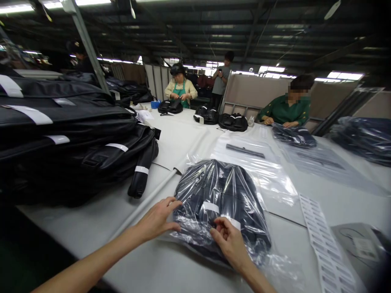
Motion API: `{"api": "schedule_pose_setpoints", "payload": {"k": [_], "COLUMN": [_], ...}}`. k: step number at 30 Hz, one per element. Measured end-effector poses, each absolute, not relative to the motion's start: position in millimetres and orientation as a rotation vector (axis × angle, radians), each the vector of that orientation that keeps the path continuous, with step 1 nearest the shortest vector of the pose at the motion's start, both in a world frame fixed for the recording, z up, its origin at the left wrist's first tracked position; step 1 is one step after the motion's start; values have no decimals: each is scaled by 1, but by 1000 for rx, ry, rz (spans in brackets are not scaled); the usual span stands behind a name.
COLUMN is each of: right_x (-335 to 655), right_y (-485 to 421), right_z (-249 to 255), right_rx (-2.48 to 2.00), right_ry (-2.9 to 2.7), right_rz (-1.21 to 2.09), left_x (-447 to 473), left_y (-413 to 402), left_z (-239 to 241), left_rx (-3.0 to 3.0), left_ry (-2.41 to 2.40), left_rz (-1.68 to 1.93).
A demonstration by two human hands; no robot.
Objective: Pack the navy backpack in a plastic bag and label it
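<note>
A black backpack [233,189] lies on the white table inside a clear plastic bag [195,238], its straps facing up with white bands round them. My left hand [160,217] is at the bag's left edge, thumb and fingers spread apart. Over the lower middle of the pack, my right hand [229,240] has its fingers curled and pinched at the plastic, close to a strap. The exact pinch point is partly hidden by the fingers.
A tall pile of black backpacks [70,134] covers the left side. Flat plastic bags [253,167] lie beyond the pack. A barcode label sheet [325,244] is at right, near bagged packs [363,138]. Co-workers [181,89] handle backpacks across the table.
</note>
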State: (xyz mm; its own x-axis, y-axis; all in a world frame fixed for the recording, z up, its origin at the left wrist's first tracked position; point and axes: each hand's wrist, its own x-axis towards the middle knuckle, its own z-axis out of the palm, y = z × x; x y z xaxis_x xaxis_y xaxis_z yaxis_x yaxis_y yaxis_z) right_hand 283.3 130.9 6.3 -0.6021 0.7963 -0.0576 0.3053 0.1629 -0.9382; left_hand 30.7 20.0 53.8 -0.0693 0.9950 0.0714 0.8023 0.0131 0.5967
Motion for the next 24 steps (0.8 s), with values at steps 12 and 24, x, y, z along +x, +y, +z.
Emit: {"api": "schedule_pose_setpoints", "payload": {"k": [12,24], "right_x": [279,289], "right_y": [131,131], "right_z": [2,2], "right_rx": [-1148,-1187], "right_ry": [-2038,-1630], "right_rz": [1307,1514], "left_x": [1,-1], "left_y": [38,35], "left_z": [18,22], "left_rx": [1222,1104], "left_ry": [1454,1362], "left_rz": [847,1093]}}
